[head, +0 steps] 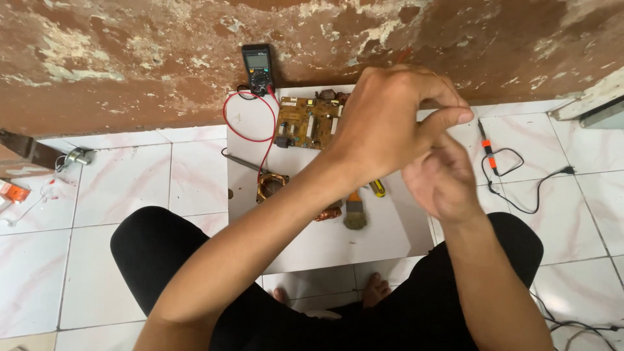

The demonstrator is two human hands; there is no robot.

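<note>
Arms: two bare forearms rise from the bottom edge, crossing over black-trousered knees of a person seated on the floor.
Floor: white tiles [130, 188] below a peeling brown wall; a white board [325, 247] lies on them as a work surface.
Left hand [390, 123]: raised, back toward the camera, fingers [448, 117] curled with thumb and forefinger pinched — on what, I cannot tell.
Right hand [442, 179]: just below and touching it, blurred, fingers bent; whether it grips anything is hidden.
Circuit board [309, 123]: brown, lying flat on the white board, partly covered by the left hand.
Multimeter [258, 68]: against the wall, red lead looping down.
Copper coil [272, 185]: beside the lead; more copper wire nearby.
Brush [355, 211]: near the coil.
Soldering iron [487, 146]: right, cable trailing.
Progress: parts lie spread out — work looks mid-way, nothing visibly finished.
</note>
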